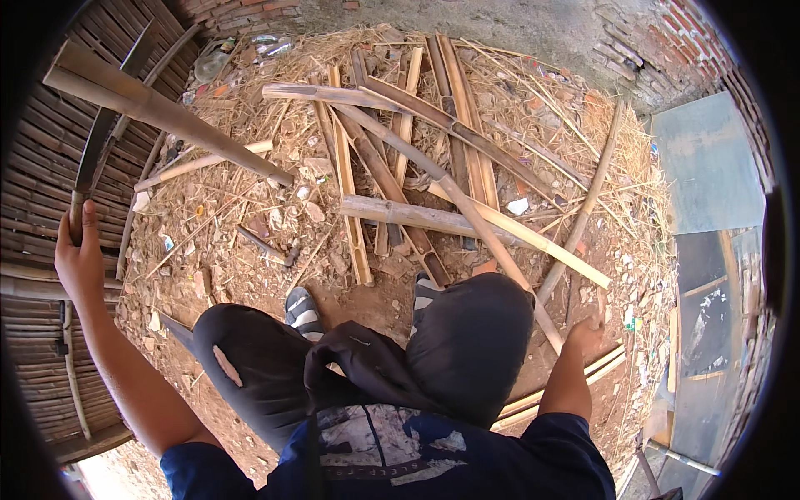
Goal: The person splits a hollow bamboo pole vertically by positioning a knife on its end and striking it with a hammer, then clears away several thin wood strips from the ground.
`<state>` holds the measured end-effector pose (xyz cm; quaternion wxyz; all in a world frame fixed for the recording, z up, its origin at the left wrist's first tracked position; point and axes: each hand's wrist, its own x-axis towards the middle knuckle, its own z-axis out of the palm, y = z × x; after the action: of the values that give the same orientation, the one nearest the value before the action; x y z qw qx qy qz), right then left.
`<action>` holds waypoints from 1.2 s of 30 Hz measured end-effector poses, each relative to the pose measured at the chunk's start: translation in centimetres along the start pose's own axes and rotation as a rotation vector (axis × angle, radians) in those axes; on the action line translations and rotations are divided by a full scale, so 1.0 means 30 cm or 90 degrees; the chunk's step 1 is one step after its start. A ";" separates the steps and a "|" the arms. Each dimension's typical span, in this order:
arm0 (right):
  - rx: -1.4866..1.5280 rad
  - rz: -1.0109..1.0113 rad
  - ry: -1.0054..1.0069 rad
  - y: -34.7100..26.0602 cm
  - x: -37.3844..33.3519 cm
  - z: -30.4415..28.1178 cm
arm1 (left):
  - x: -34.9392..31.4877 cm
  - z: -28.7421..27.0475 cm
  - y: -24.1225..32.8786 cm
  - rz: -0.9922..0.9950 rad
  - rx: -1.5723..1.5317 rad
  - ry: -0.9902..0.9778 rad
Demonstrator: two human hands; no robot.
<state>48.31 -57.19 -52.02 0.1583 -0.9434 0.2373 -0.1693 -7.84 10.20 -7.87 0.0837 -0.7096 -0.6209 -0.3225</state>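
Observation:
My left hand (81,258) is raised at the far left, its fingers wrapped round the handle of a machete (98,137). The long dark blade points upward and passes behind a thick bamboo pole (196,132). That pole slants from the upper left down to the ground, with no hand on it. Low on the right, my right hand (586,333) has its fingers curled, beside the near end of a long thin bamboo pole (475,218). What the right hand holds, if anything, I cannot make out. Between the hands are my bent knees.
Split bamboo halves (472,125) and a thick bamboo piece (417,215) lie crossed ahead of my feet. Straw and rubble cover the ground. A bamboo slat wall (50,171) stands left; grey sheets (707,162) line the right. Pale strips (575,385) lie by my right arm.

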 end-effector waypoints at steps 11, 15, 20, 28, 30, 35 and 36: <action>-0.094 -0.666 -0.571 -0.819 -0.422 0.118 | 0.008 0.053 -0.050 0.029 -0.080 0.029; -0.202 -0.660 -0.583 -0.880 -0.406 0.206 | 0.010 -0.007 -0.053 -0.006 -0.047 -0.010; -0.165 -0.734 -0.475 -0.793 -0.428 0.343 | 0.040 0.025 -0.066 -0.017 -0.141 0.019; -0.196 -0.739 -0.520 -0.805 -0.406 0.250 | 0.043 0.027 -0.062 -0.018 -0.088 0.037; -0.236 -0.733 -0.520 -0.821 -0.407 0.229 | 0.032 0.022 -0.047 -0.012 -0.112 0.020; -0.276 -0.861 -0.278 -0.789 -0.431 0.263 | 0.025 0.032 -0.064 0.011 -0.082 0.030; -0.268 -0.851 -0.313 -0.790 -0.446 0.277 | 0.026 0.033 -0.053 0.021 -0.071 0.045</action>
<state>49.82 -28.82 -53.72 -0.1140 -0.9077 -0.4023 0.0353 -8.95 11.69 -8.65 0.0709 -0.7113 -0.5871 -0.3799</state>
